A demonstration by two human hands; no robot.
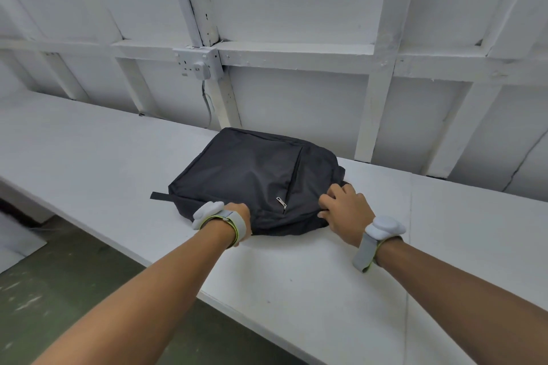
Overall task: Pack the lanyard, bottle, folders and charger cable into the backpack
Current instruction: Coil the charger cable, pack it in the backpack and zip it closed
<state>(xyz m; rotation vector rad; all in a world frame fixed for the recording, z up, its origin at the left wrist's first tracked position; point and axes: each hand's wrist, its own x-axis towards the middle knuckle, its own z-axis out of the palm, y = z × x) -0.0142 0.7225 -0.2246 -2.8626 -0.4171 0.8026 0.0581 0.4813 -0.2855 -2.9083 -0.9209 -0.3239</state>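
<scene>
Now, the backpack [252,175] lies flat on the table [296,275], left hand [237,213] gripping its near edge, right hand [344,207] pinching fabric at its near right corner — likely to open it, so anchor left and draw the zip [281,202] steadily.

Both forearms are bare. Behind the left hand [238,208], the wrist wears a grey fabric strap [241,224] edged in yellow-green, carrying a smooth, rounded white pod [207,212]. Behind the right hand [345,212], a matching grey band [365,250] with the same yellow-green edging carries a second rounded white pod [385,227].
</scene>
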